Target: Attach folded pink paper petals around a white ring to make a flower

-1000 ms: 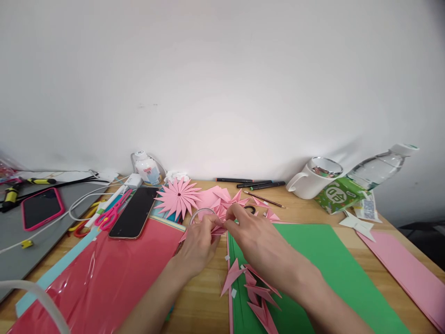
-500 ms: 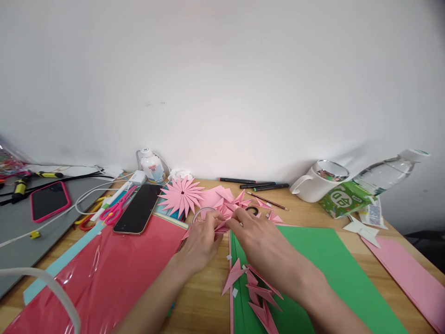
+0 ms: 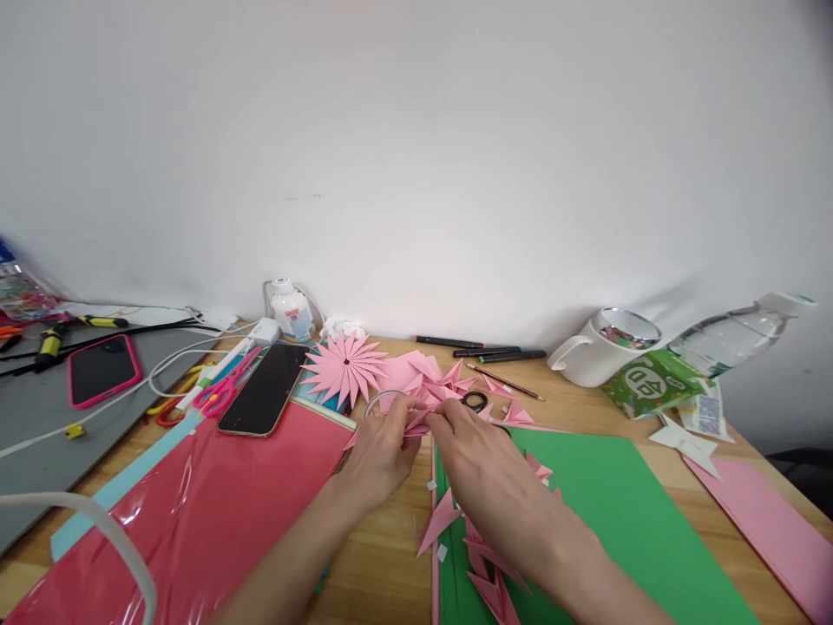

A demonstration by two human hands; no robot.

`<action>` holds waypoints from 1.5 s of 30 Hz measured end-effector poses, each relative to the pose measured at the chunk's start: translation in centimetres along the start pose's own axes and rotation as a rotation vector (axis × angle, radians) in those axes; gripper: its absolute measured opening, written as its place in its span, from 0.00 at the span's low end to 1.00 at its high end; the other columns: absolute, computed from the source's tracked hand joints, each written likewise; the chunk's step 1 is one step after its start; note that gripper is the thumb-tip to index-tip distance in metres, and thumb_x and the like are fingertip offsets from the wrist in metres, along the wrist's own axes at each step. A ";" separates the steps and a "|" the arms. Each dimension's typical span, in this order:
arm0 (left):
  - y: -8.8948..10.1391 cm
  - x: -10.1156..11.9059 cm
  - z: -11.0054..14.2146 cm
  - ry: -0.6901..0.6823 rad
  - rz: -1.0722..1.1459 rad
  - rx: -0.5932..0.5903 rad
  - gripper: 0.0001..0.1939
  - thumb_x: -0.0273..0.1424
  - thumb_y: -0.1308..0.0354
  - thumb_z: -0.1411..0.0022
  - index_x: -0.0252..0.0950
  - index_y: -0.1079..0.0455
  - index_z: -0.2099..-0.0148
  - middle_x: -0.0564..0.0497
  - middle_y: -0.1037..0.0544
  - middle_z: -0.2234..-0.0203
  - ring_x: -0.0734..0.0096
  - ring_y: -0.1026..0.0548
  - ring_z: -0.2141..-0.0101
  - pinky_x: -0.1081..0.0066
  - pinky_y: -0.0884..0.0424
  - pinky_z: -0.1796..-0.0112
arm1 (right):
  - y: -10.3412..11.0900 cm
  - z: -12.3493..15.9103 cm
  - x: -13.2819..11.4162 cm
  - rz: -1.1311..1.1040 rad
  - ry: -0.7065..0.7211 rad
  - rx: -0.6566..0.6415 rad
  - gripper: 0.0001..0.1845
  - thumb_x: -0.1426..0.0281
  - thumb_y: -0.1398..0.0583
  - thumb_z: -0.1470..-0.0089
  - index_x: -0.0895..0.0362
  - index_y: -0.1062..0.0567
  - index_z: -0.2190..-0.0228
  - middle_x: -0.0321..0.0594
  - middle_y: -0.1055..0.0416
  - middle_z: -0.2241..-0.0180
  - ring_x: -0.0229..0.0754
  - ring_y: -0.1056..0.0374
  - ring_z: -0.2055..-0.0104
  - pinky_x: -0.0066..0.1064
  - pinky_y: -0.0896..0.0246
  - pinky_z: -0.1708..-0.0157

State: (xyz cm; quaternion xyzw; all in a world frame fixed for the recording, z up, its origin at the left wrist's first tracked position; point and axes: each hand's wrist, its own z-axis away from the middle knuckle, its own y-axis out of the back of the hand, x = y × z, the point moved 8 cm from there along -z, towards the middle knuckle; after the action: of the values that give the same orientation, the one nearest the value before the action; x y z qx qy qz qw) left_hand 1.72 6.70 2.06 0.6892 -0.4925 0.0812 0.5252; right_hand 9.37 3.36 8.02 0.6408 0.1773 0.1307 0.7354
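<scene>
Pale wall (image 3: 416, 174) behind, wooden desk (image 3: 374, 564) below. Green paper (image 3: 612, 495) on the right side of the desk, red sheets (image 3: 260, 495) in shiny plastic on the left, flat gray board (image 3: 39, 451) at far left. Right hand (image 3: 465, 443) and left hand (image 3: 383, 443) close together mid-desk; both narrow, fingertips pinching folded pink paper (image 3: 417, 424) between them. It sits just above the desk, between the red sheets and the green paper; its far edges blend into the pink pieces behind, exact shape can't tell.

Pink paper stack (image 3: 761, 521) at right edge. Clear bottle (image 3: 735, 334) tilted, by the green packet (image 3: 654, 382); white mug (image 3: 592, 351) beside the packet. Black phone (image 3: 264, 391) partly over the red sheets, pink-cased phone (image 3: 104, 371) on the gray board. Pink paper star (image 3: 346, 365), many points, flat beyond the left hand. White bottle (image 3: 292, 312) upright near the wall. Pink scissors (image 3: 225, 386) beside the black phone. Loose pink pieces (image 3: 491, 577) partly under the right arm, on the green paper. Pens (image 3: 498, 354) near the wall, pencil (image 3: 508, 382) in front, small black ring (image 3: 475, 401) just beyond the right hand.
</scene>
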 end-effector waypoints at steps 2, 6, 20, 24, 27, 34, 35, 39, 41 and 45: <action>0.2 0.0 -0.1 0.020 0.005 0.000 0.13 0.20 0.50 0.46 0.39 0.36 0.58 0.52 0.24 0.70 0.67 0.25 0.68 0.69 0.33 0.65 | -0.3 -0.1 0.4 -0.061 0.010 0.054 0.20 0.90 0.48 0.58 0.63 0.27 0.64 0.48 0.31 0.64 0.45 0.34 0.65 0.30 0.45 0.71; 0.5 -0.1 -0.2 0.085 0.016 -0.009 0.07 0.23 0.50 0.43 0.39 0.34 0.63 0.54 0.26 0.76 0.69 0.28 0.74 0.71 0.34 0.68 | -0.8 -0.6 1.4 -0.228 0.041 0.239 0.15 0.88 0.48 0.51 0.61 0.27 0.69 0.41 0.32 0.69 0.37 0.36 0.72 0.26 0.48 0.72; 0.8 -0.4 0.1 0.119 0.087 0.091 0.08 0.23 0.49 0.44 0.38 0.31 0.64 0.52 0.25 0.74 0.69 0.28 0.71 0.72 0.34 0.68 | -1.3 -1.4 3.9 -0.612 -0.245 0.439 0.12 0.81 0.42 0.53 0.58 0.25 0.83 0.36 0.27 0.81 0.36 0.36 0.79 0.25 0.48 0.77; 0.9 -0.5 -0.1 0.125 0.085 0.082 0.07 0.24 0.48 0.43 0.38 0.31 0.66 0.53 0.26 0.76 0.69 0.28 0.72 0.72 0.35 0.69 | -2.1 -1.8 4.6 -0.789 -0.286 0.395 0.09 0.79 0.41 0.55 0.58 0.22 0.79 0.37 0.25 0.80 0.37 0.34 0.79 0.26 0.43 0.76; 0.7 -0.8 -0.1 0.131 0.089 0.068 0.05 0.26 0.48 0.43 0.38 0.31 0.67 0.52 0.26 0.77 0.69 0.29 0.73 0.73 0.35 0.70 | -2.3 -2.0 5.0 -0.817 -0.293 0.389 0.08 0.77 0.41 0.55 0.58 0.21 0.79 0.38 0.23 0.79 0.38 0.32 0.78 0.27 0.41 0.76; 0.2 -1.4 -0.2 0.143 0.146 0.059 0.05 0.27 0.48 0.42 0.36 0.33 0.69 0.54 0.29 0.78 0.72 0.31 0.75 0.75 0.38 0.74 | -1.9 -1.9 4.6 -0.654 -0.241 0.451 0.09 0.78 0.41 0.54 0.58 0.23 0.81 0.38 0.24 0.80 0.38 0.32 0.78 0.25 0.45 0.77; 0.2 -1.4 -0.2 0.150 0.161 0.058 0.05 0.27 0.48 0.42 0.36 0.33 0.69 0.54 0.29 0.78 0.73 0.32 0.76 0.75 0.38 0.74 | -1.8 -1.9 4.4 -0.617 -0.234 0.460 0.09 0.79 0.41 0.54 0.58 0.24 0.81 0.38 0.25 0.80 0.38 0.32 0.78 0.25 0.46 0.77; 0.4 -1.6 -0.3 0.196 0.234 0.069 0.06 0.29 0.48 0.41 0.36 0.33 0.70 0.54 0.31 0.79 0.73 0.33 0.77 0.75 0.38 0.75 | -1.5 -2.0 3.8 -0.482 -0.193 0.461 0.09 0.78 0.41 0.51 0.59 0.25 0.80 0.38 0.25 0.79 0.38 0.32 0.77 0.26 0.47 0.75; 0.3 -1.7 -0.3 0.224 0.284 0.065 0.08 0.31 0.47 0.41 0.36 0.34 0.72 0.55 0.32 0.81 0.74 0.34 0.78 0.76 0.39 0.76 | -1.4 -2.0 4.1 -0.445 -0.223 0.448 0.05 0.78 0.40 0.52 0.59 0.27 0.78 0.38 0.26 0.79 0.38 0.32 0.78 0.26 0.47 0.76; 0.2 -1.7 -0.5 0.275 0.350 0.072 0.11 0.33 0.44 0.42 0.35 0.36 0.75 0.55 0.32 0.81 0.74 0.33 0.77 0.76 0.37 0.75 | -1.0 -2.2 4.5 -0.511 -0.193 0.403 0.06 0.80 0.39 0.55 0.59 0.29 0.72 0.36 0.26 0.78 0.39 0.31 0.76 0.27 0.45 0.74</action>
State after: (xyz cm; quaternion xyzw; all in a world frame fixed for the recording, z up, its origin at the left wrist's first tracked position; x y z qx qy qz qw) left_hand 0.89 8.10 1.33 0.5938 -0.5251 0.2821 0.5405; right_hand 12.46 7.04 6.32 0.7178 0.2840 -0.1566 0.6161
